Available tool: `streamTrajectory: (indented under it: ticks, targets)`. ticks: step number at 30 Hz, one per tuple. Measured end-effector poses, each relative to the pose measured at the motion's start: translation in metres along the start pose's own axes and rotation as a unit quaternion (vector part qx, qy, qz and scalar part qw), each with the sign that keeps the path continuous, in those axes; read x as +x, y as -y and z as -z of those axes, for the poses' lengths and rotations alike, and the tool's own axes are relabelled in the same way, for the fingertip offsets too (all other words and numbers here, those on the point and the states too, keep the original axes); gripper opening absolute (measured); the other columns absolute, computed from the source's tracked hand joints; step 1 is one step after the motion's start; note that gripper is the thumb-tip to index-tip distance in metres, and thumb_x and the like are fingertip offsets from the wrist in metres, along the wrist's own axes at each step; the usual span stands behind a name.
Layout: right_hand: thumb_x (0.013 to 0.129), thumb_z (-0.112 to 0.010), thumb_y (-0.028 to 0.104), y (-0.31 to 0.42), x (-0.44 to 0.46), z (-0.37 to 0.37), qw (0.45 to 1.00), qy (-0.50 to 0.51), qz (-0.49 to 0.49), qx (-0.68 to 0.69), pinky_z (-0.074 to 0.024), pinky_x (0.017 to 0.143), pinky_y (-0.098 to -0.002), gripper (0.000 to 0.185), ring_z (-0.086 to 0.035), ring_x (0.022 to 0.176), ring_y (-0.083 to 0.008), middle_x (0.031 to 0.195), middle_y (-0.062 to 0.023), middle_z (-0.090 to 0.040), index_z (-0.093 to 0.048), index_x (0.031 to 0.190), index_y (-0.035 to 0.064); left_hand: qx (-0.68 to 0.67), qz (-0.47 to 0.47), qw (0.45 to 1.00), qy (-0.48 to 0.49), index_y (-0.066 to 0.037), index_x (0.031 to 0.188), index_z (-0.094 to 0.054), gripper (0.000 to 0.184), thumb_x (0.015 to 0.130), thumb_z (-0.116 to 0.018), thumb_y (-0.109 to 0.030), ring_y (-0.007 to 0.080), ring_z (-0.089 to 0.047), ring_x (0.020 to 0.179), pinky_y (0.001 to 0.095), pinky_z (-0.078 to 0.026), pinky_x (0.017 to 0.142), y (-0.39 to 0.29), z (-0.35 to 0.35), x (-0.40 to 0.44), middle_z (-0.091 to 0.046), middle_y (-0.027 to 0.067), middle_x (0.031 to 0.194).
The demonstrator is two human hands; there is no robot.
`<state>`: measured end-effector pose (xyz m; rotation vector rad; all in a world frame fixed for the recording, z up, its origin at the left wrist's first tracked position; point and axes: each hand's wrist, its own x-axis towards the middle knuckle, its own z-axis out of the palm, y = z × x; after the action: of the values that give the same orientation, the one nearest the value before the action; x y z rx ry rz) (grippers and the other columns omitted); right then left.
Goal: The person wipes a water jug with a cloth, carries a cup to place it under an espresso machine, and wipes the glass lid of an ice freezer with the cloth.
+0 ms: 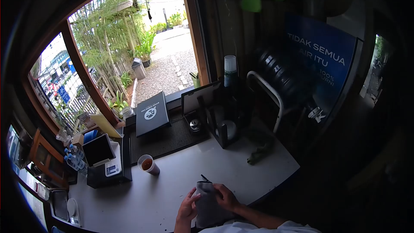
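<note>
- Pinching the upper right edge of a soft, grey, roughly rectangular cloth with the right hand, above the white tabletop's near edge.
- Resting slightly spread fingers of the left hand along its left side; being unable to tell whether gripping.
- Possibly dropping the thin black strip at its top, through loosening the pinch.
- Perhaps tipping the clear plastic cup of reddish-brown drink, through swinging leftward and forward.
- Facing, beyond, a ribbed black mat and shiny round metal bell.
- Meeting a black-screened tablet farther left.
</note>
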<state>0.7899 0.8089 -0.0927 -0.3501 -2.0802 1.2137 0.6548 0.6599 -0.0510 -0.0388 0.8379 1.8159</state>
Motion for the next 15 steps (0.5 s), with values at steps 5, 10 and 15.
streamTrajectory:
  ticks: [5, 10, 15]
  targets:
    - [0.094, -0.058, 0.003, -0.005, 0.011, 0.016, 0.999, -0.03, 0.023, 0.034, -0.0483, 0.099, -0.0426, 0.038, -0.061, 0.115, -0.0362, 0.123, -0.0203, -0.06, -0.05, 0.131, 0.002, 0.063, -0.048, 0.996, 0.034, 0.0, 0.134, -0.049, 0.047, 0.091, -0.068, -0.003, 0.0196, -0.069, 0.104, 0.0326, -0.059, 0.085, 0.009, -0.026, 0.014, -0.068, 0.0129, 0.111]
    - [0.094, -0.063, 0.014, 0.011, 0.033, 0.09, 0.994, -0.081, 0.069, 0.038, -0.047, 0.098, -0.0418, 0.04, -0.058, 0.115, -0.033, 0.124, -0.0205, -0.054, -0.045, 0.128, 0.0018, 0.05, -0.101, 0.989, 0.101, -0.004, 0.119, -0.054, 0.029, 0.095, -0.068, -0.011, 0.0198, -0.068, 0.099, 0.0323, -0.058, 0.083, 0.022, -0.095, 0.023, -0.068, 0.0129, 0.114]
    - [0.097, -0.063, 0.029, -0.006, 0.03, 0.148, 0.986, -0.079, -0.085, 0.123, -0.0469, 0.094, -0.0376, 0.043, -0.057, 0.109, -0.0246, 0.117, -0.0159, -0.055, -0.043, 0.123, 0.0006, 0.131, -0.077, 0.968, 0.199, -0.005, 0.108, -0.05, 0.014, 0.101, -0.059, -0.014, 0.0161, -0.064, 0.102, 0.0294, -0.053, 0.081, 0.025, -0.201, 0.039, -0.061, 0.0179, 0.131]
